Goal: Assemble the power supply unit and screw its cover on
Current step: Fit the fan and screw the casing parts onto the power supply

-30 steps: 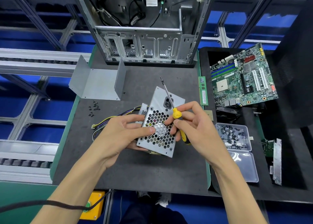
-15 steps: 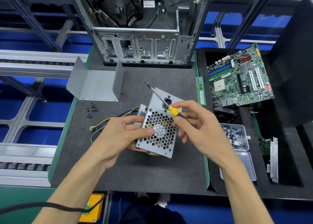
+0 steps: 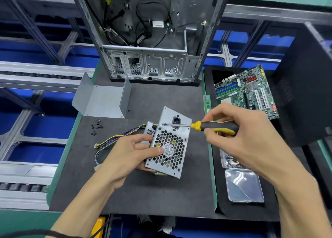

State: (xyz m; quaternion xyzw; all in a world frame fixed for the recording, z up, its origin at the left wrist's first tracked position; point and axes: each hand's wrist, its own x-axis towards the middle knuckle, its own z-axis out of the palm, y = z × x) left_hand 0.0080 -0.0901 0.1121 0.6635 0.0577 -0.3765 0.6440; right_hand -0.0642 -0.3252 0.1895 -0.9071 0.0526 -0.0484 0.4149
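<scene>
- Right hand [image 3: 251, 140] grips the yellow-and-black screwdriver [image 3: 213, 127] by its handle, fingers curled round it.
- A second ago the shaft pointed up toward 11 o'clock; now it lies level, pointing to 9 o'clock, its tip over the upper face of the power supply unit [image 3: 169, 146], close to the mains socket [image 3: 177, 122].
- Whether the tip sits in a screw head cannot be told; the tip is blurred.
- Left hand [image 3: 129, 153] holds the unit from its 9 o'clock side, thumb pressed on the honeycomb fan grille [image 3: 168, 151], fingers wrapped behind. Its hold matches the earlier views.
- The unit stands tilted at the centre of the dark worktop [image 3: 152, 192], with its bundle of coloured cables [image 3: 115, 140] trailing toward 9 o'clock.
- The grey U-shaped cover [image 3: 102, 101] lies apart at 11 o'clock from the unit, not yet fitted.
- Loose black screws [image 3: 97, 127] sit between the cover and the cables.
- My reading: swinging the screwdriver level suggests a screw on this face is about to be driven, so the cover step is yet to come.
- Beyond, at 12 o'clock, an open computer case [image 3: 150, 40]; at 2 o'clock, a motherboard [image 3: 248, 92].
</scene>
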